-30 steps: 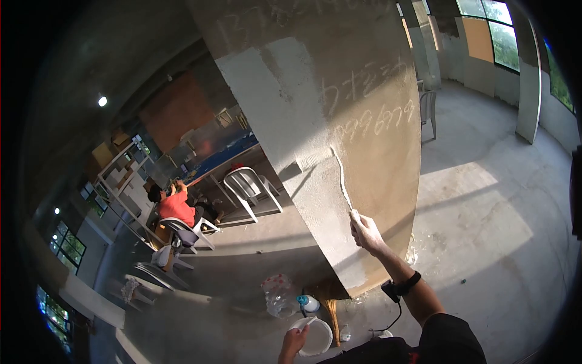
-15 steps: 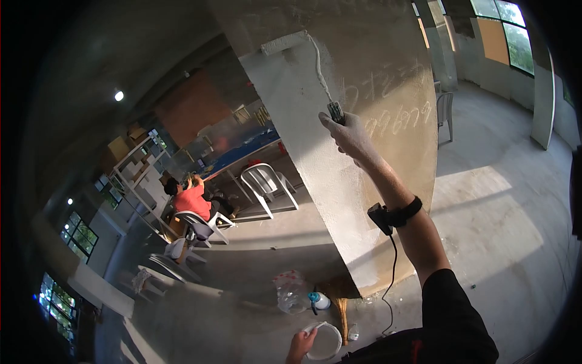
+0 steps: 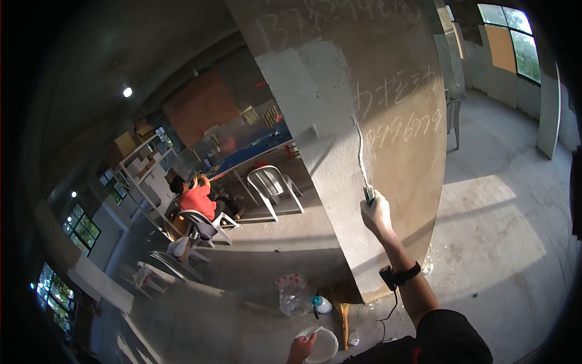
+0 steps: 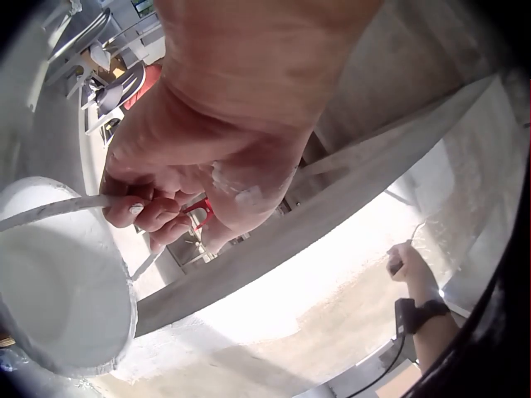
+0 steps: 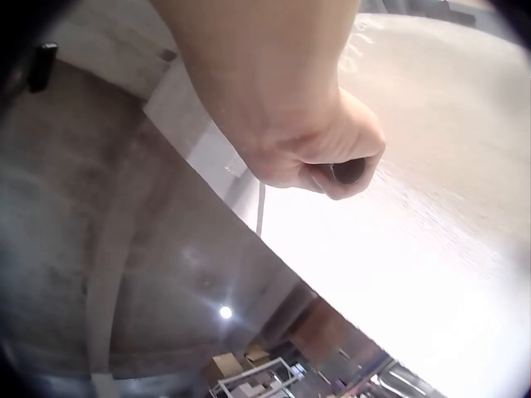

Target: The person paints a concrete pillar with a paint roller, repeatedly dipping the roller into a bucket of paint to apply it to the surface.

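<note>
My right hand (image 3: pixel 377 215) grips the dark handle (image 3: pixel 369 195) of a paint roller, whose whitened wire (image 3: pixel 361 151) runs up along the pillar (image 3: pixel 400 164). The roller's sleeve blends into the white paint and is hard to make out. In the right wrist view the fingers (image 5: pixel 353 186) wrap around the handle's round end (image 5: pixel 348 171). Low in the head view, my left hand (image 3: pixel 301 348) is at the white bucket (image 3: pixel 333 341). The left wrist view shows its curled fingers (image 4: pixel 153 214) holding the bucket's bail (image 4: pixel 62 207), with the bucket (image 4: pixel 126 332) hanging tilted and whitish inside.
A spray bottle (image 3: pixel 324 305), a straw broom (image 3: pixel 344 321) and a plastic bag (image 3: pixel 293 296) are by the pillar's base. Left of the pillar, a person in a red shirt (image 3: pixel 197 202) sits at a blue-topped table (image 3: pixel 251 150), near chairs (image 3: pixel 271 184). Chalk writing marks the bare pillar surface.
Since half a second ago, my right hand and the roller have come down the pillar, after rising before that. My left hand stays at the bucket. The view has shifted slightly.
</note>
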Demonstrator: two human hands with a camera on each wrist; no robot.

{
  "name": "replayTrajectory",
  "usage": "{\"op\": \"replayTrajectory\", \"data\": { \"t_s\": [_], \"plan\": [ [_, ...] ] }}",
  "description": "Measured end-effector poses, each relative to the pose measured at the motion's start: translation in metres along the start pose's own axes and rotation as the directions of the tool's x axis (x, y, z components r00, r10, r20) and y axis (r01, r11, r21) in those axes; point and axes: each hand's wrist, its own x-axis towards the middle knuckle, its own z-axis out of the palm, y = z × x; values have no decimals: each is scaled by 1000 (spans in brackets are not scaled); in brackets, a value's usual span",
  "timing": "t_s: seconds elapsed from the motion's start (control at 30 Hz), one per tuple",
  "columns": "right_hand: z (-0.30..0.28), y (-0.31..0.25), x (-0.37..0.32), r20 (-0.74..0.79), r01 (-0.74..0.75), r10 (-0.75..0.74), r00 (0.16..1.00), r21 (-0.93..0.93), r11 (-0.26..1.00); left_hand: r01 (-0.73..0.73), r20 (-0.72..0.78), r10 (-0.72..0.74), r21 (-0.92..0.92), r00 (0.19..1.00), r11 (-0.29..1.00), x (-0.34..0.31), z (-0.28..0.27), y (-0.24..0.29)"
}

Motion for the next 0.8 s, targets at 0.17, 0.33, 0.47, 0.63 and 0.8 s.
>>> {"op": "replayTrajectory", "data": {
  "t_s": [0.17, 0.33, 0.47, 0.63, 0.8],
  "plan": [
    [18, 63, -71, 53, -156, 164, 985, -127, 980, -14, 18, 13, 28, 1000, 1000, -5, -7, 11],
    [16, 63, -73, 49, -119, 128, 991, -161, 980, 45, 80, -49, 49, 996, 998, -3, -3, 9],
    [-5, 0, -24, 70, -131, 125, 990, 100, 986, -4, 46, 4, 16, 999, 1000, -3, 2, 4],
    [-33, -85, 29, -85, 225, -209, 974, 300, 927, -17, 56, 21, -62, 998, 998, -8, -5, 6],
    [-52, -142, 52, -107, 213, -196, 975, 185, 959, 15, 32, -15, -17, 999, 1000, -13, -8, 11]
  ]
}}
